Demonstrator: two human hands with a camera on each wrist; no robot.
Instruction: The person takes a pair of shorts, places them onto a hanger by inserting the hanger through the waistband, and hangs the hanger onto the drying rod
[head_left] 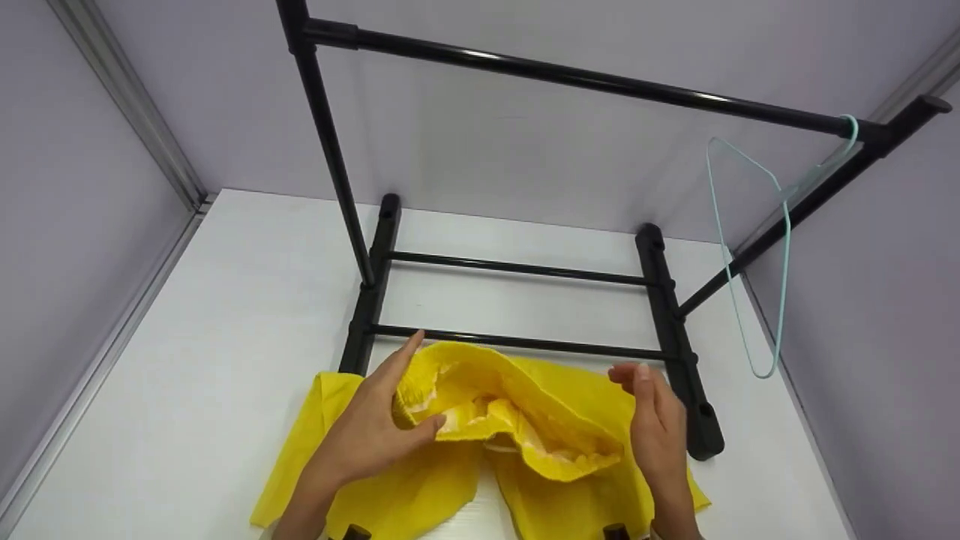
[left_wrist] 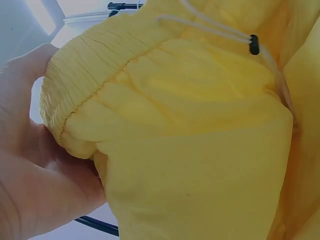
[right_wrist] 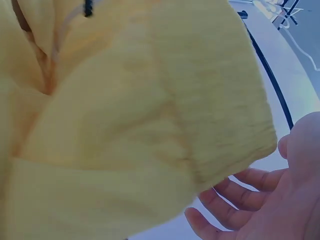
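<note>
Yellow trousers (head_left: pixel 570 472) lie with the elastic waist opening bunched and turned up, showing a pale inner seam. My left hand (head_left: pixel 367 427) is at the left end of the waistband (left_wrist: pixel 90 75), thumb and index finger spread about it; its other fingers are hidden behind the cloth. My right hand (head_left: pixel 660 427) is beside the right end, fingers loosely bent and nothing in them. In the right wrist view, the fingers (right_wrist: pixel 220 205) are close under the cloth's corner. A white drawstring with a black cord stopper (left_wrist: pixel 254 44) hangs at the front.
A black clothes rack (head_left: pixel 577 75) stands over the white table (head_left: pixel 202 322), its lower bars (head_left: pixel 517 266) behind the trousers. One pale green hanger (head_left: pixel 784 277) hangs at the right end of its top bar. Grey panels (head_left: pixel 67 195) enclose the table.
</note>
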